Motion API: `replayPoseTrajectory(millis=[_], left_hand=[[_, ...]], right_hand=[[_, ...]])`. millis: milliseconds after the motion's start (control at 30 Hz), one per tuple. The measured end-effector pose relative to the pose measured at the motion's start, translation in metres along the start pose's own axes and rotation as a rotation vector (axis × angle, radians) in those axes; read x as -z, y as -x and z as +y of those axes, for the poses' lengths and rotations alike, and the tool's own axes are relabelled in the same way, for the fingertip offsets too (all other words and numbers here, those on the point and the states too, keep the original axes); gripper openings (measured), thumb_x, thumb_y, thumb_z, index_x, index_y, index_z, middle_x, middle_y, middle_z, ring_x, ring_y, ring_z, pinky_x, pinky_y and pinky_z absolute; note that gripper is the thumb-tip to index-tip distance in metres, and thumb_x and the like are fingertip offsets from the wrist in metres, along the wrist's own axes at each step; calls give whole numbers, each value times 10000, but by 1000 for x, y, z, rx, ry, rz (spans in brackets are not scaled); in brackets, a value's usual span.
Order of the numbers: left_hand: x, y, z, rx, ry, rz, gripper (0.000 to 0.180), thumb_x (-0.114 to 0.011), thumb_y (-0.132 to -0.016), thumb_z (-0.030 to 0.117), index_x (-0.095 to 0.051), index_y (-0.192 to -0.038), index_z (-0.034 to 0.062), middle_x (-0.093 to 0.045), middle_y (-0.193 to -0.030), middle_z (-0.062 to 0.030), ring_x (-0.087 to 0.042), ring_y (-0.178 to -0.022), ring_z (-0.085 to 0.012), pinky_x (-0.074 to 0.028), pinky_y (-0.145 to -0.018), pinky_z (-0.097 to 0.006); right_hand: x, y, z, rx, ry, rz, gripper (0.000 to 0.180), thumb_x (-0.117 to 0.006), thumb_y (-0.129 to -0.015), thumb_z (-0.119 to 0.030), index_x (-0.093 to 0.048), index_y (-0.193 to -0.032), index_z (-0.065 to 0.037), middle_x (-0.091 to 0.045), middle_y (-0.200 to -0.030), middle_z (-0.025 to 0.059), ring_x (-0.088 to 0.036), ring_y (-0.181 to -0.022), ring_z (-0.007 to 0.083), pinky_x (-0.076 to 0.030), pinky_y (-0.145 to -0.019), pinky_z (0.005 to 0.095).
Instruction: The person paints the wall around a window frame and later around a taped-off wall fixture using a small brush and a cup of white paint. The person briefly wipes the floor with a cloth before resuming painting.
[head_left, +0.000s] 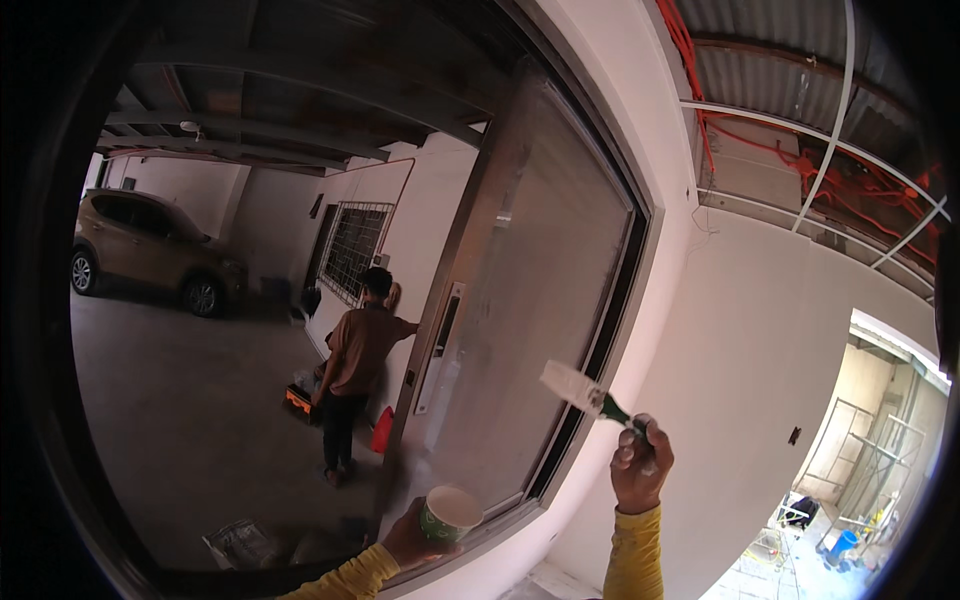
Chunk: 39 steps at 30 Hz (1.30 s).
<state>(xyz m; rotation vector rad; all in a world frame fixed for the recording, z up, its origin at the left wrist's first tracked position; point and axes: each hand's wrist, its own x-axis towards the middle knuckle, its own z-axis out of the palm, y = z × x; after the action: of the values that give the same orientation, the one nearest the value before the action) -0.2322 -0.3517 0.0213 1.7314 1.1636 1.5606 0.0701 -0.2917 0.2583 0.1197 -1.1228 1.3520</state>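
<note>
My left hand (412, 535) is wrapped round a green-patterned paper cup (450, 513) with a pale rim, low in the middle of the view. What the cup contains is hard to make out. To the right, my right hand (641, 462) is closed on the green handle of a paintbrush (575, 386). Its broad whitish head points up and left, in front of the sliding door's glass panel (535, 290). Whitish smudges mark the fingers of that hand. Yellow sleeves cover both my forearms.
Beyond the dark door frame (440, 300), a person in a brown shirt (362, 350) stands with their back to me, one arm reaching toward the door. A car (155, 250) is parked far left. Right of a pale wall (730, 350), an opening shows scaffolding (885, 440) and a blue bucket (843, 543).
</note>
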Motion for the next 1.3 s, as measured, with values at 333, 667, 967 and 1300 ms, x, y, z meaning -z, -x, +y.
replayPoseTrajectory(millis=[333,667,967,1300], left_hand=[[32,-2,6,45,132,47,1007,-949,-661,374,-381,-1392,-24,-593,-1278,-135,-596,-1167,-220,-487,-1020,-347],[31,-7,-22,92,124,9,1134,-975,-631,372,-312,-1459,-29,-526,-1377,-149,-528,-1282,-243,-424,-1107,-368],[26,-7,-17,26,140,54,1085,-957,-653,406,-334,-1425,-33,-550,-1338,-152,-556,-1240,-241,-451,-1072,-353],[24,-6,1,-6,74,98,1048,-959,-667,372,-336,-1409,-30,-569,-1304,-140,-575,-1201,-218,-469,-1039,-338]], right_hand=[[-219,-205,-43,1643,1364,-323,338,-667,-980,-165,-652,-1298,-51,-725,-1135,198,-727,-1005,302,-560,-901,365],[-298,-296,-45,1739,1727,-60,346,-659,-965,-269,-673,-1288,-146,-733,-1147,105,-660,-1109,288,-508,-990,396],[-275,-325,-55,1676,1847,27,384,-604,-995,-325,-637,-1344,-170,-725,-1157,107,-649,-1120,286,-482,-1025,403],[-174,-379,-76,1410,2094,110,415,-558,-1015,-343,-585,-1409,-215,-698,-1235,121,-646,-1144,308,-474,-1047,417]])
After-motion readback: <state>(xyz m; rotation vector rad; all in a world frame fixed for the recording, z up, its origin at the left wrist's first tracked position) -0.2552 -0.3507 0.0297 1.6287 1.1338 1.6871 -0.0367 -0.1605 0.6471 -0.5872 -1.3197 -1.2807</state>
